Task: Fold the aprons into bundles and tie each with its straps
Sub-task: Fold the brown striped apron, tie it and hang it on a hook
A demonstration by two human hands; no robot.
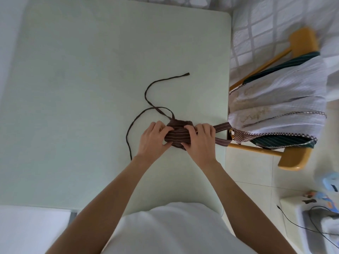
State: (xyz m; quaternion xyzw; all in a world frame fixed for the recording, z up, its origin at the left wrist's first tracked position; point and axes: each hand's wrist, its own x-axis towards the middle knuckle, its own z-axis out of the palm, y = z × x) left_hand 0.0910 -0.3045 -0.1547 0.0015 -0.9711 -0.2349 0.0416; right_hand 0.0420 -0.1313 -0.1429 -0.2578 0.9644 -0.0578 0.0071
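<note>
Both hands, left and right, clamp their grip on the brown striped apron bundle on the desk.

You had one brown striped apron bundle, two thin straps, two hands, one table, one chair bearing several aprons.

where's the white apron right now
In the head view the white apron is draped over the wooden chair at right, just past the table's right edge, lying on top of a green striped apron.
</note>
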